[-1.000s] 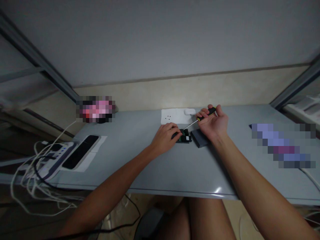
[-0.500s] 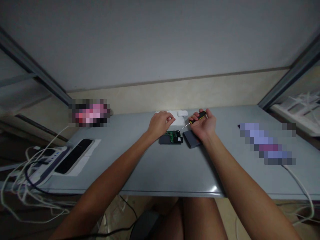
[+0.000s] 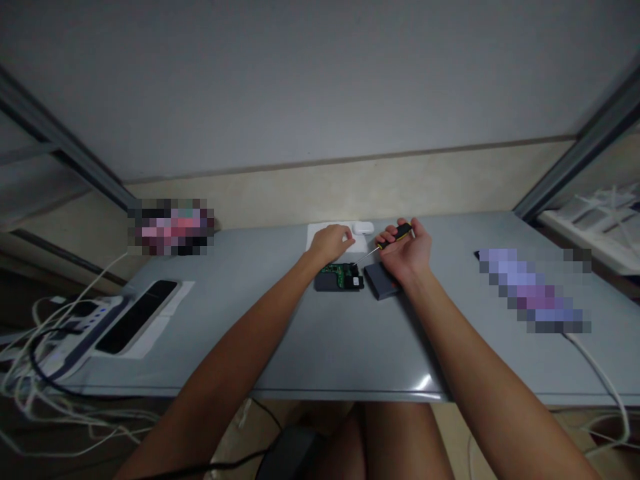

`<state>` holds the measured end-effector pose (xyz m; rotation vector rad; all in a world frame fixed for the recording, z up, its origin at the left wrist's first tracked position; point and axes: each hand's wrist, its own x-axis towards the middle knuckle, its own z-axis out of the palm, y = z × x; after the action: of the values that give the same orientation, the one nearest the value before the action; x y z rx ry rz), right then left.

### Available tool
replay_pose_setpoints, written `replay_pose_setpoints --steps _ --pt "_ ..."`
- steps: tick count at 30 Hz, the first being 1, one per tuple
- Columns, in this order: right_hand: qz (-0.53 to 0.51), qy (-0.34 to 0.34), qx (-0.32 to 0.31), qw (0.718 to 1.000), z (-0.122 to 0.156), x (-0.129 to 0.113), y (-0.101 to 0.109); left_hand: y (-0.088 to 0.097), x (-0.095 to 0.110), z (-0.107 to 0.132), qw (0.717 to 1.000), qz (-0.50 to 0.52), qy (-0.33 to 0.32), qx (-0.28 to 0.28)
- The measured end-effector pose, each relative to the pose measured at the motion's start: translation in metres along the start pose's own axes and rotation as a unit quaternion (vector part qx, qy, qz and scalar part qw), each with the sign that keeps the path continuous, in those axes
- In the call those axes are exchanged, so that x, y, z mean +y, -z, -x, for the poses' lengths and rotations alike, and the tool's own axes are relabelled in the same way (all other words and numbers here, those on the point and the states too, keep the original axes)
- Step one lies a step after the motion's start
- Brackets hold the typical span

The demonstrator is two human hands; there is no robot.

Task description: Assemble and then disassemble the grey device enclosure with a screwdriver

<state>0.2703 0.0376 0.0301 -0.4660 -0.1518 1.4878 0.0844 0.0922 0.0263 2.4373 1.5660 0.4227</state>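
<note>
In my right hand (image 3: 411, 253) lies a screwdriver (image 3: 396, 236) with a black and yellow handle, its thin shaft slanting down-left toward a green circuit board (image 3: 342, 271). Whether the tip touches the board cannot be made out. The board sits with a dark grey casing (image 3: 327, 283) on the desk. My left hand (image 3: 330, 244) hovers just above the board and beside a white sheet (image 3: 316, 231), thumb and forefinger brought together in a pinch; anything between them is too small to see. A dark grey cover-like piece (image 3: 381, 281) lies beside the board, partly under my right wrist.
A white earbud case (image 3: 363, 228) rests on the sheet near the wall. At left are a phone (image 3: 137, 317) on paper and a power strip (image 3: 95, 333) with tangled cables. Blurred-out objects stand far left and right. The desk's front edge (image 3: 345, 395) is close to my legs.
My left hand has shifted right relative to the board, uncovering more of the white sheet. My right hand keeps the screwdriver in nearly the same place. The view has shifted slightly.
</note>
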Motion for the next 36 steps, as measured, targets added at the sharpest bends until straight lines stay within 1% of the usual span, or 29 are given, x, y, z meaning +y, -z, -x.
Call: replay_pose_setpoints --steps 2,4,8,10,11,12,14,16,18,21,23,25,28,32,36 --pt "0.011 0.005 -0.004 1.0 0.001 -0.001 -0.001 0.003 0.0 0.006 1.0 0.007 -0.013 0.003" --pt "0.029 0.016 -0.021 0.999 0.003 -0.002 -0.005 0.004 -0.002 0.02 0.999 0.028 -0.022 0.025" --pt "0.102 0.058 -0.099 0.988 0.016 -0.001 -0.022 -0.002 -0.018 0.066 0.991 0.079 -0.026 0.103" --pt "0.149 0.078 -0.138 0.976 0.028 0.003 -0.033 -0.006 -0.029 0.088 0.983 0.112 -0.048 0.135" --pt "0.172 0.087 -0.154 0.969 0.033 0.006 -0.038 -0.007 -0.034 0.097 0.979 0.138 -0.059 0.137" --pt "0.193 0.097 -0.167 0.962 0.039 0.01 -0.043 -0.009 -0.038 0.103 0.976 0.164 -0.073 0.127" --pt "0.224 0.125 -0.181 0.949 0.048 0.018 -0.052 -0.009 -0.044 0.112 0.97 0.193 -0.1 0.113" --pt "0.245 0.155 -0.191 0.938 0.054 0.026 -0.06 -0.009 -0.045 0.116 0.968 0.194 -0.115 0.112" --pt "0.257 0.178 -0.208 0.927 0.055 0.034 -0.069 -0.008 -0.043 0.118 0.97 0.183 -0.114 0.115" --pt "0.263 0.177 -0.241 0.917 0.049 0.045 -0.081 -0.007 -0.039 0.119 0.975 0.162 -0.102 0.117" --pt "0.263 0.17 -0.244 0.918 0.041 0.053 -0.085 -0.007 -0.038 0.12 0.977 0.152 -0.096 0.118" --pt "0.256 0.169 -0.233 0.923 0.034 0.061 -0.082 -0.007 -0.038 0.12 0.978 0.145 -0.092 0.116" --pt "0.254 0.162 -0.206 0.931 0.028 0.069 -0.07 -0.007 -0.039 0.121 0.979 0.143 -0.092 0.113" --pt "0.245 0.151 -0.192 0.938 0.029 0.07 -0.055 -0.007 -0.04 0.12 0.977 0.154 -0.095 0.112" --pt "0.219 0.123 -0.196 0.948 0.029 0.071 -0.052 -0.008 -0.042 0.119 0.976 0.167 -0.09 0.11"
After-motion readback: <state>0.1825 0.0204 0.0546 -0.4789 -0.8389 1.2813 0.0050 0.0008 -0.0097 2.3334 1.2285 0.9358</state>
